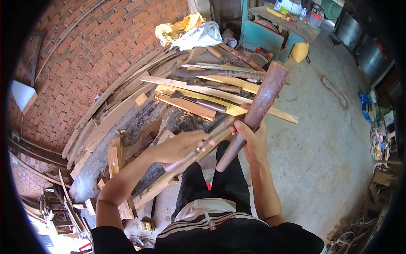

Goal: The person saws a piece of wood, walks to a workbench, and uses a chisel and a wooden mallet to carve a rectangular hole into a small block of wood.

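Observation:
My right hand (255,143) is closed round a long dark wooden club (263,96), its thick end up and its narrow end down over my legs. A chisel-like metal tool (218,139) slants between my hands, its flat blade end at the lower left and its upper end against my right hand. Somewhat blurred, my left hand (179,147) has its fingers round the shaft. Beyond them on the bench, a wide chisel (198,101) and a second chisel (218,88) lie among wood strips. Farther back is a large knife (220,73) with a wrapped handle.
The rough dark workbench (139,122) carries planks, offcuts and shavings. A brick wall (97,51) stands at the left. Plastic bags (198,36) lie at the back. A teal machine table (264,38) and a yellow container (300,52) stand beyond the concrete floor (308,139).

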